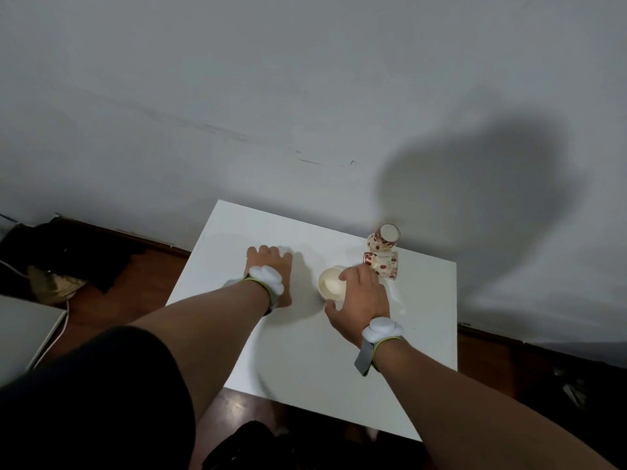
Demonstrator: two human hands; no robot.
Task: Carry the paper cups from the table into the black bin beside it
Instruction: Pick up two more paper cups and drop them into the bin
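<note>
Right grip (356,293) around cup (331,284), mouth leftward

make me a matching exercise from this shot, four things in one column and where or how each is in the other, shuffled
Things
1. left hand
2. right hand
3. cream cup
4. two patterned cups

States
A. lying on their sides near the table's far right edge
B. closed around the cream cup
C. resting flat on the table, holding nothing
D. mouth facing the camera, in the right hand's grip

Pairs: 1-C, 2-B, 3-D, 4-A
</note>
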